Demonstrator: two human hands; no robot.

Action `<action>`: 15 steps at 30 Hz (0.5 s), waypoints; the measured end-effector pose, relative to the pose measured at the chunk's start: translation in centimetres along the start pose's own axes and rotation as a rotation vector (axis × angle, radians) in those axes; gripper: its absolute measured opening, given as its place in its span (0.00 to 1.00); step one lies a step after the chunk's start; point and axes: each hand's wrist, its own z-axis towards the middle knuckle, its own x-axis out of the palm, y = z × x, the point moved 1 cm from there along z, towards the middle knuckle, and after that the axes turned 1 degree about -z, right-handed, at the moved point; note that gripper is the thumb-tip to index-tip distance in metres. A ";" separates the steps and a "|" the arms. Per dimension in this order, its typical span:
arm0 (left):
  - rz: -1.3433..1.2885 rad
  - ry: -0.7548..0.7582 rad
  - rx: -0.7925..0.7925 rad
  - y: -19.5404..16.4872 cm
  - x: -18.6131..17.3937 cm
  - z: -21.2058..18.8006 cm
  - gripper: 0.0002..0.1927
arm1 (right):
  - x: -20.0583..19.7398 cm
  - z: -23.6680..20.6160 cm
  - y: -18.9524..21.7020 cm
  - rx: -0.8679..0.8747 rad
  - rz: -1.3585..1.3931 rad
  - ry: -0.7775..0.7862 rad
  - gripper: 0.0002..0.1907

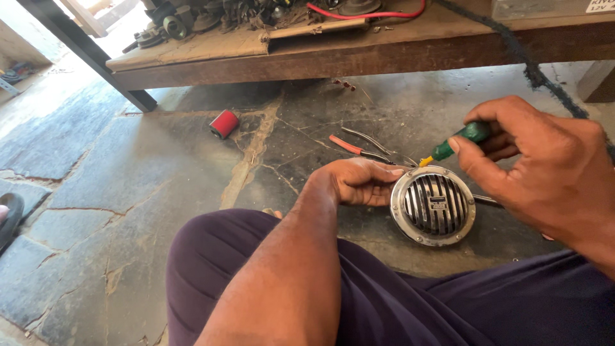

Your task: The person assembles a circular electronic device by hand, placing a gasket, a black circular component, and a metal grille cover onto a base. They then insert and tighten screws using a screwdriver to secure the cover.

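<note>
Chrome horn (pixel 434 205) sits whole at about four o'clock, my left hand (pixel 359 182) curled round its rim, my right hand (pixel 544 166) pinching a green screwdriver (pixel 458 142) tip-down at its upper edge; I judge nothing loosened yet, pliers (pixel 359 148) lying behind.

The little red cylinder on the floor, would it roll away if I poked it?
Probably, yes. The small red cylinder lies on its side on the cracked stone floor, so a poke across its round side could start it rolling. The floor's cracks and uneven patches would likely stop it soon. It looks small, so it is perhaps light.
</note>
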 end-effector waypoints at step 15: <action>0.154 -0.197 0.031 -0.3 2.2 -1.0 0.19 | 0.5 -0.1 -0.1 -0.002 0.012 0.048 0.12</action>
